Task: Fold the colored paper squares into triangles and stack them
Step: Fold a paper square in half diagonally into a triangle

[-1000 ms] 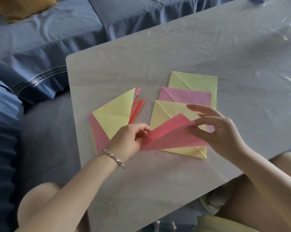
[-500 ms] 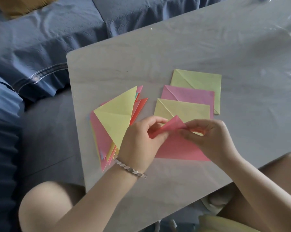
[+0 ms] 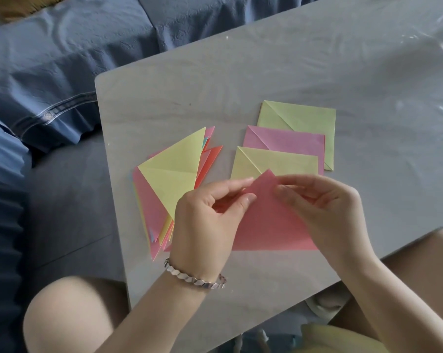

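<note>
The big grey surface (image 3: pixel 266 72) holds all the paper. Near its left edge sits the pile of triangles (image 3: pixel 174 179), with a yellow one on top and pink and orange ones poking out under it. Toward the middle, three squares (image 3: pixel 286 141) lie in a row, each partly over the next: yellow, pink, yellow (each one has a slanted line across it).

Close to the near edge is the pink paper (image 3: pixel 271 225). It looks like a triangle now, with its point facing away from the person. The left hand (image 3: pixel 205 220) and the right hand (image 3: pixel 325 207) both hold that point. The fingers (image 3: pixel 240 183) of each hand pinch it against the thumb.

I think this step is matching the corners. Next the paper should be pushed flat and the fold rubbed down hard. Then it can go on the pile, and three squares are left to fold.
</note>
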Tool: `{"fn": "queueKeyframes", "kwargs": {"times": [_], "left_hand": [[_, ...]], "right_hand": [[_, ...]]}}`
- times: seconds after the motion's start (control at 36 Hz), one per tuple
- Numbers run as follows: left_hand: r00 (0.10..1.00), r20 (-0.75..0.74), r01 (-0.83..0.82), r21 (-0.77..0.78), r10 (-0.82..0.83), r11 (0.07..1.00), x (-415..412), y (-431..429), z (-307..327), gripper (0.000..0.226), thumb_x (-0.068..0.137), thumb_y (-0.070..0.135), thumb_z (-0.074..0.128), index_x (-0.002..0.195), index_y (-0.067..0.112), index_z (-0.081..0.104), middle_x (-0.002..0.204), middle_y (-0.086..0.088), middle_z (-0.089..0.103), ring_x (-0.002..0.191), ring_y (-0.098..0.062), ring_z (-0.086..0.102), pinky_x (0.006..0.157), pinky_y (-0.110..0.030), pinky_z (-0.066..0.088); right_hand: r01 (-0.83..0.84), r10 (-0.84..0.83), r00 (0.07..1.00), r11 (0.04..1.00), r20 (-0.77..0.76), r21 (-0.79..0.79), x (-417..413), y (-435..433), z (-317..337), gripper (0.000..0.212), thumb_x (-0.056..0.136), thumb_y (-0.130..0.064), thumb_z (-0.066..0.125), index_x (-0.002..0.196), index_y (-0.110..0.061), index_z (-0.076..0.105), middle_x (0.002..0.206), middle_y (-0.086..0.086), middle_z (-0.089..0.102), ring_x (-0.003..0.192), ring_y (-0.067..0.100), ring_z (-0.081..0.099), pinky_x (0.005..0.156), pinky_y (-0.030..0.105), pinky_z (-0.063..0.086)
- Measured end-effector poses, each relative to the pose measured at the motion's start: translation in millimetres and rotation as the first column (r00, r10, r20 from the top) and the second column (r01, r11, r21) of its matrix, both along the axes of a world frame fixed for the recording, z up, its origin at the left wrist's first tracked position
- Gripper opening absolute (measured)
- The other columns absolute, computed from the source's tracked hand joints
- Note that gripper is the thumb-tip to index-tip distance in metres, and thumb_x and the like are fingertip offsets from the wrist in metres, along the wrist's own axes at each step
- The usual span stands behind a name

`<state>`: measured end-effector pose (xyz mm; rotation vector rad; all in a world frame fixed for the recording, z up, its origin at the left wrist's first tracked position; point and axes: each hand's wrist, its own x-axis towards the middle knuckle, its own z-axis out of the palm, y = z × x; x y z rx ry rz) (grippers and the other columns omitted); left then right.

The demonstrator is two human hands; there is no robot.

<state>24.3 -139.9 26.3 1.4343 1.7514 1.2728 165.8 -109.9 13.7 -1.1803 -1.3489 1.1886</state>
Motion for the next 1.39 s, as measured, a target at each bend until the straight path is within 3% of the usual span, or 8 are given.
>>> {"fn": "queueKeyframes", "kwargs": {"times": [0.28, 0.42, 0.94, 1.22, 1.39], "left_hand": [[1.000, -0.012, -0.003, 0.000, 0.003, 1.000, 1.2, -3.2, 1.4, 0.022, 0.072, 0.011, 0.075, 0.085, 0.028, 0.070, 0.077, 0.024, 0.065, 0.069, 0.013, 0.060, 0.066, -0.001, 0.041], [0.999, -0.036, -0.003, 0.008, 0.003, 1.000, -0.1, -4.5, 0.0, 0.017, 0.073, 0.010, 0.074, 0.087, 0.019, 0.074, 0.077, 0.024, 0.064, 0.072, 0.012, 0.060, 0.067, 0.000, 0.040], [0.999, 0.029, -0.017, -0.070, 0.019, 0.997, -2.5, -12.4, -1.3, 0.017, 0.073, 0.013, 0.074, 0.078, 0.029, 0.071, 0.070, 0.024, 0.066, 0.068, 0.009, 0.062, 0.063, -0.002, 0.041], [1.000, 0.014, -0.005, -0.124, 0.007, 0.992, -2.2, -6.6, -1.0, 0.012, 0.073, 0.016, 0.075, 0.084, 0.022, 0.074, 0.070, 0.025, 0.064, 0.067, 0.011, 0.061, 0.062, 0.000, 0.040], [0.999, -0.012, 0.043, -0.160, -0.045, 0.986, -0.1, -2.8, -4.3, 0.013, 0.075, 0.015, 0.073, 0.073, 0.027, 0.071, 0.064, 0.023, 0.065, 0.063, 0.005, 0.062, 0.060, -0.004, 0.043]], "right_hand": [[0.009, -0.010, 1.000, 1.000, -0.017, -0.017, -2.5, -2.9, 0.8, 0.020, 0.074, -0.008, 0.070, 0.074, -0.029, 0.070, 0.067, -0.023, 0.069, 0.066, -0.009, 0.062, 0.062, 0.005, 0.044], [0.008, -0.008, 1.000, 1.000, -0.011, -0.013, -2.6, -5.1, 0.4, 0.020, 0.074, -0.009, 0.070, 0.074, -0.029, 0.070, 0.067, -0.024, 0.068, 0.067, -0.009, 0.063, 0.062, 0.004, 0.043], [-0.051, 0.054, 0.995, 0.998, 0.087, -0.034, 0.3, -1.7, -0.5, 0.026, 0.074, -0.009, 0.072, 0.068, -0.033, 0.069, 0.065, -0.023, 0.068, 0.064, -0.008, 0.062, 0.063, 0.003, 0.043], [-0.154, 0.156, 0.970, 0.988, 0.185, -0.023, 4.1, 0.6, 2.2, 0.025, 0.074, -0.010, 0.073, 0.070, -0.034, 0.071, 0.072, -0.019, 0.070, 0.068, 0.002, 0.064, 0.066, 0.007, 0.046], [-0.296, 0.264, 0.890, 0.955, 0.371, 0.031, 8.5, 5.4, -1.7, 0.022, 0.076, -0.016, 0.073, 0.077, -0.038, 0.072, 0.076, -0.022, 0.069, 0.076, -0.002, 0.064, 0.071, 0.005, 0.042]]}}
